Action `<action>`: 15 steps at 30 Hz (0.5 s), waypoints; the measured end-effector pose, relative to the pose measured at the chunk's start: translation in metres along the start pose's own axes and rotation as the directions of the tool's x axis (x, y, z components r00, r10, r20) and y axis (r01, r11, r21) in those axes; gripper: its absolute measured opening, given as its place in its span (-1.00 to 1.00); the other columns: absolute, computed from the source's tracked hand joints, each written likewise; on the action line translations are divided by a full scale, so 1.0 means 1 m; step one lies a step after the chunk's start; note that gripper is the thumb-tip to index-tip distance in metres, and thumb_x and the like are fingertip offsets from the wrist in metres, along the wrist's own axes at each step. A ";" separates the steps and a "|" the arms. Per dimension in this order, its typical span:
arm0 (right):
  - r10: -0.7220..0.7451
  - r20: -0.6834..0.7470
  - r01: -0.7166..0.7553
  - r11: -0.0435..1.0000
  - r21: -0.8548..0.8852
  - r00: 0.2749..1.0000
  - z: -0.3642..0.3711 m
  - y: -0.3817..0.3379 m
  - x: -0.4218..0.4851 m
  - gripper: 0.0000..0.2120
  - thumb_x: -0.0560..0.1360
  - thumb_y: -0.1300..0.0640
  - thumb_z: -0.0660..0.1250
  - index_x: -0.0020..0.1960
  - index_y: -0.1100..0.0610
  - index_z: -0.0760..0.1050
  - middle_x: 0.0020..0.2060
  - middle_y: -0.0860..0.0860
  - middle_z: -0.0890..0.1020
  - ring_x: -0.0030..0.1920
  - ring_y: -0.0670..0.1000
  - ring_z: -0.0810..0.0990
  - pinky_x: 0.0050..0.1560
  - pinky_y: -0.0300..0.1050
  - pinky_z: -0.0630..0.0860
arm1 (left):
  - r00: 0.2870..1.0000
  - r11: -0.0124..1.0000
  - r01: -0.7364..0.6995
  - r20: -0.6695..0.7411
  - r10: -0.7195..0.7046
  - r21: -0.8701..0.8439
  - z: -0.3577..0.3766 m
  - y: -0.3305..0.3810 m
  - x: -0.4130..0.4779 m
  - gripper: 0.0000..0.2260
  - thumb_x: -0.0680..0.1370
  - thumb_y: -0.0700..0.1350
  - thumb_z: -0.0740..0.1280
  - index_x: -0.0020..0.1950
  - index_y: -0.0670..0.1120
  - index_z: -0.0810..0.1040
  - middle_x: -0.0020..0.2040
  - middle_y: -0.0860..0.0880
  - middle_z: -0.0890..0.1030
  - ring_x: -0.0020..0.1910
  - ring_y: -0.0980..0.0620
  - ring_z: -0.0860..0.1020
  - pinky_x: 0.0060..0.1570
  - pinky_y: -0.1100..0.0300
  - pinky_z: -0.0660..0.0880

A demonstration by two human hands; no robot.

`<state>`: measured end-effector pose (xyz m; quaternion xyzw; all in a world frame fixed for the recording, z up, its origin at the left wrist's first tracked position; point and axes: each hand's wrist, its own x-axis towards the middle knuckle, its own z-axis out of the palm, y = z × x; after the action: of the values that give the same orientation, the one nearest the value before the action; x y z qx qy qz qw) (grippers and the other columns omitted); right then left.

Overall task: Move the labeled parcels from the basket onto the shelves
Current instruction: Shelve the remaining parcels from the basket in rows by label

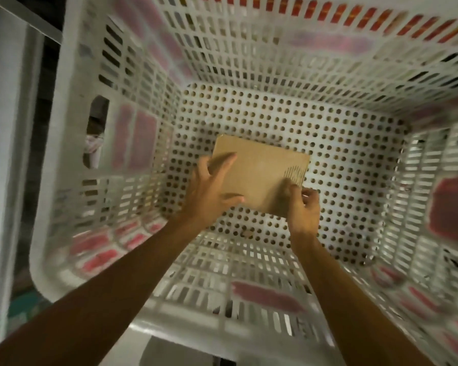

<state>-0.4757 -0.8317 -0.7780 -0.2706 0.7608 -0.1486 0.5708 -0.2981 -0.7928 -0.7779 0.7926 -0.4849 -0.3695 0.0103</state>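
A flat brown cardboard parcel [259, 170] lies inside a large white perforated plastic basket [328, 143], near the middle of its floor. Dark printed lines show near the parcel's right edge. Both my arms reach down into the basket. My left hand [209, 188] is on the parcel's left side, with a finger laid over the top face and the thumb at the near edge. My right hand [303, 207] pinches the parcel's near right corner with curled fingers. The picture is blurred by motion.
The basket's slotted walls rise on all sides around my hands. Red and pink shapes show through the slots. A pale upright shelf post [0, 154] stands to the left of the basket, with a dark gap beside it.
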 end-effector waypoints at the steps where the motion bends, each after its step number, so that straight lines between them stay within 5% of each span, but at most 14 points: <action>1: 0.048 -0.009 -0.048 0.999 0.014 0.999 -0.005 0.000 0.003 -0.78 0.59 -0.08 0.22 0.13 0.03 0.37 0.15 0.04 0.50 0.15 0.04 0.50 0.26 0.06 0.46 | 1.000 0.998 0.009 0.011 -0.008 -0.059 0.002 -0.001 -0.001 -0.05 0.33 0.14 0.53 0.54 0.19 -0.01 0.40 -0.12 0.12 0.29 -0.08 0.26 0.15 0.08 0.36; 4: 0.141 0.003 -0.141 0.990 -0.016 0.990 -0.013 -0.003 0.017 -0.51 0.57 -0.22 0.17 0.37 0.05 0.35 0.31 0.04 0.41 0.27 0.07 0.41 0.32 -0.02 0.31 | 0.993 0.954 0.069 0.113 -0.037 -0.293 0.003 -0.007 0.009 0.13 0.29 0.08 0.58 0.53 0.19 -0.23 0.49 -0.05 0.12 0.37 0.00 0.24 0.22 0.03 0.35; 8: 0.367 0.041 -0.370 0.920 0.131 0.929 -0.013 -0.009 0.035 -0.18 0.38 -0.44 0.27 0.46 0.03 0.27 0.35 0.07 0.38 0.30 0.18 0.39 0.29 0.30 0.39 | 0.958 0.886 0.197 0.276 -0.082 -0.419 -0.002 -0.012 0.023 0.29 0.09 0.17 0.62 0.50 0.22 -0.28 0.54 -0.01 0.16 0.46 -0.05 0.23 0.36 -0.13 0.33; 12: 0.442 0.086 -0.449 0.888 0.102 0.893 -0.009 -0.016 0.038 0.00 0.27 -0.57 0.21 0.51 0.01 0.16 0.43 0.13 0.31 0.35 0.27 0.35 0.22 0.42 0.38 | 0.952 0.823 0.195 0.305 -0.029 -0.533 -0.003 -0.011 0.021 0.16 0.26 -0.16 0.62 0.54 0.11 -0.19 0.42 0.07 0.25 0.37 0.08 0.27 0.29 0.07 0.35; 15: 0.475 0.098 -0.482 0.874 0.067 0.874 -0.007 -0.017 0.033 0.10 0.21 -0.64 0.13 0.56 -0.03 0.06 0.50 0.15 0.21 0.42 0.30 0.27 0.26 0.48 0.29 | 0.948 0.836 0.162 0.317 0.015 -0.524 -0.003 -0.014 0.019 0.14 0.28 -0.18 0.61 0.54 0.08 -0.19 0.42 0.09 0.21 0.36 0.13 0.22 0.24 0.17 0.28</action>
<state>-0.4850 -0.8651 -0.7926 -0.0538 0.7736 -0.0257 0.6309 -0.2809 -0.8008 -0.7916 0.7078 -0.3243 -0.6108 0.1444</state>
